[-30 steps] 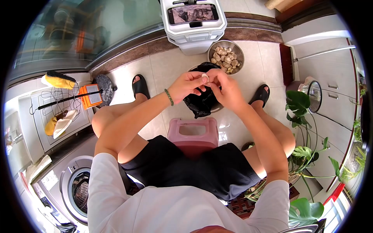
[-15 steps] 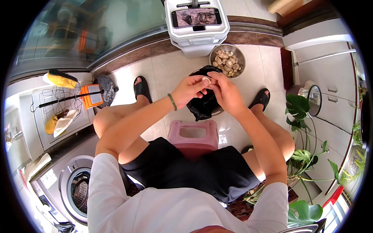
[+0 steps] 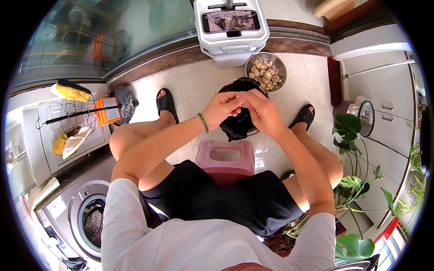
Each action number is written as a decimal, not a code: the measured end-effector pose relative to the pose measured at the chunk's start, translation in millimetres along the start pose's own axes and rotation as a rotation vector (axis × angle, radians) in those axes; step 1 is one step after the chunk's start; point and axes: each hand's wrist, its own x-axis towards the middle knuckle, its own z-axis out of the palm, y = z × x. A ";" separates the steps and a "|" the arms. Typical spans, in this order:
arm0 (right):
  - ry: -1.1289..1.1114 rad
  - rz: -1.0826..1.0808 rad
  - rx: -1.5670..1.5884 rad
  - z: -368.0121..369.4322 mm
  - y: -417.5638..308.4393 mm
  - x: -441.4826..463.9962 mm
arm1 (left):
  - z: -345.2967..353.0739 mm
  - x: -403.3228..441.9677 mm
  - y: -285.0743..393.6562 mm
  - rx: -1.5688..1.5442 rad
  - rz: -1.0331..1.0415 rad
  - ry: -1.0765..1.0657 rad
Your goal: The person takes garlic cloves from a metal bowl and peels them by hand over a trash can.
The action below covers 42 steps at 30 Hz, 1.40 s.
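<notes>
My left hand point(image 3: 221, 108), below a green beaded bracelet point(image 3: 203, 122), pinches with thumb and forefinger. My right hand point(image 3: 263, 113) meets it, its fingers closed and tips touching the left fingertips. Between them is a small pale garlic clove point(image 3: 244, 102), mostly covered by my fingers. Both hands are above a round bin lined with a black plastic bag point(image 3: 236, 128). Just beyond, a steel bowl point(image 3: 283, 72) holds several garlic bulbs and cloves point(image 3: 264, 72).
A white lidded box point(image 3: 231, 45) with a phone point(image 3: 231, 21) on top stands at the glass door. A pink stool point(image 3: 225, 165) is between my legs. At left are a wire shoe rack point(image 3: 68, 113) and a washing machine point(image 3: 86, 217); at right, a leafy plant point(image 3: 347, 126).
My fingertips have closed in over the pale clove, which showed more plainly before. My right fingers have lowered toward the left ones. The view has shifted slightly.
</notes>
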 end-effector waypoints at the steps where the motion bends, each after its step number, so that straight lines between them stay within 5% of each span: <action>1: -0.010 0.021 0.000 0.0 -0.3 -0.6 | 0.6 0.0 0.0 0.010 -0.004 0.005; 23: -0.077 0.029 -0.065 -2.0 5.5 -3.0 | 1.8 4.7 -4.2 -0.121 -0.142 0.034; 29: 0.079 0.116 0.072 0.0 3.2 -5.5 | 3.0 4.4 -4.7 -0.197 -0.152 0.009; 31: 0.169 -0.085 -0.051 0.0 10.2 -3.8 | 1.7 5.0 -2.3 -0.213 -0.151 -0.008; 42: 0.226 -0.112 -0.133 -1.0 10.7 -7.5 | 11.5 -0.9 6.9 -0.210 -0.187 0.013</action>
